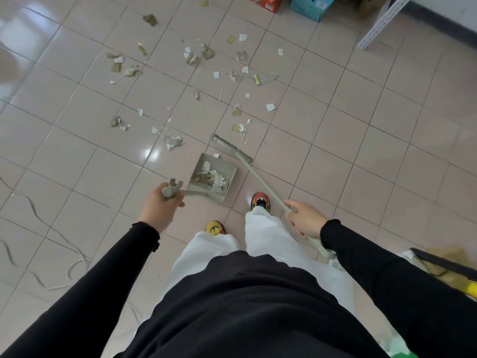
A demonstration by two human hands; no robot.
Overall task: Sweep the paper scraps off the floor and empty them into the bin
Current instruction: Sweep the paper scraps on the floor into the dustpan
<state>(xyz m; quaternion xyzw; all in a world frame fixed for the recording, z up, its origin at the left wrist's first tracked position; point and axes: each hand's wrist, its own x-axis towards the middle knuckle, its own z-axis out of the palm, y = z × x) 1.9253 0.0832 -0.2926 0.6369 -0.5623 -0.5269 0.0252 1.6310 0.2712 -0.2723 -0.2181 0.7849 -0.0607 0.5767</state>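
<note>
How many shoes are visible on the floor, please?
2. A yellow shoe peeks from the left trouser leg; a red-orange shoe stands farther forward, between the dustpan and the broom handle.

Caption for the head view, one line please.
Left hand holds a part-filled dustpan while the right hand holds the broom beside it, paper scraps scattered on the tiled floor.

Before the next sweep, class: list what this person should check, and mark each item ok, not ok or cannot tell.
1. Left hand grips the dustpan handle: ok.
2. Right hand grips the broom handle: ok.
3. Dustpan mouth faces the loose scraps: ok.
4. Dustpan lip flat on the floor: cannot tell.
5. Broom head behind the scraps: not ok; most lie beyond it.
6. Bin within reach: cannot tell; only a blurred dark rim shows at right.
</note>
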